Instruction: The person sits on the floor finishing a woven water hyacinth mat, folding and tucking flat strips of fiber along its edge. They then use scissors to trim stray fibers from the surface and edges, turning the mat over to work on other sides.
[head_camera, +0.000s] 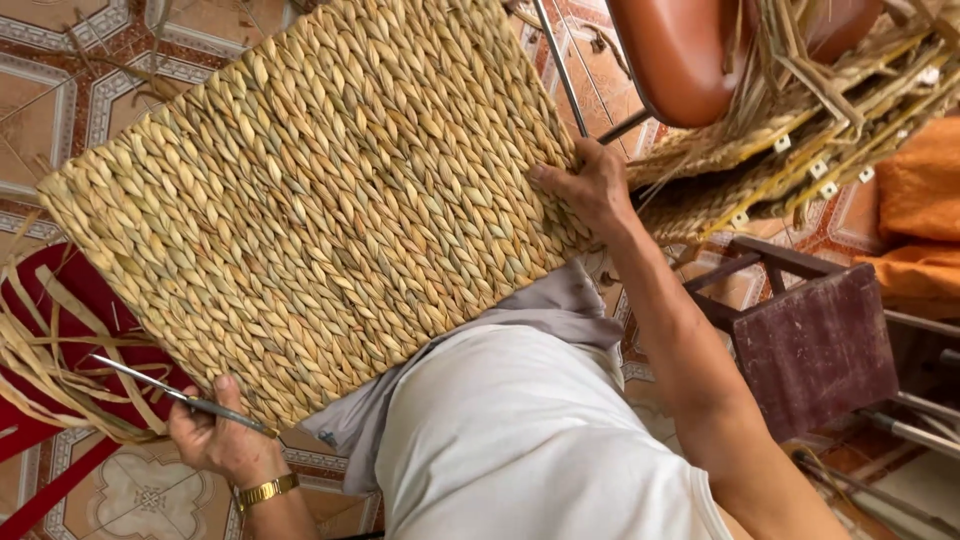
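Woven mat (320, 190) tilted, long axis lower-left to upper-right, right hand (590, 185) gripping its edge, left hand (215, 435) clasping scissors (170, 392), blades pointing upper-left

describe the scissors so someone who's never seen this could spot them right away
Start at the big woven straw mat that fills the middle of the view and follow it to its lower left corner. There the left hand grips the scissors: thin grey metal blades pointing left over loose straw strips, the only metal tool among them.
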